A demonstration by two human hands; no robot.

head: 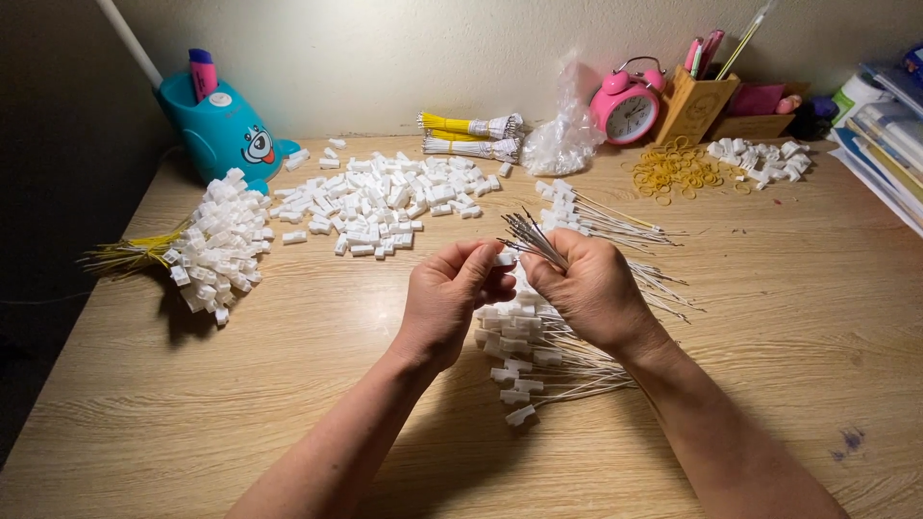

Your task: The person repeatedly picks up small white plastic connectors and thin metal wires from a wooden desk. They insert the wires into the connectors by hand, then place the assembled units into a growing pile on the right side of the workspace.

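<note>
My right hand [591,288] is closed around a bundle of thin white wires [534,238] whose bare metal tips fan out up and to the left. My left hand [447,300] meets it from the left, pinching a small white plastic connector [504,259] at the wire tips. Below both hands lies a heap of white wires with connectors fitted [524,360]. Loose white connectors [380,202] are spread over the wooden table [240,404] further back.
At the left lies a bunch of yellow wires with white connectors [216,252]. Along the back stand a teal pen holder [219,127], tied wire bundles [471,135], a clear plastic bag [562,135], a pink alarm clock [627,104], yellow rubber bands [678,170] and a wooden pen box [694,106]. Stacked books [889,135] sit at the right edge.
</note>
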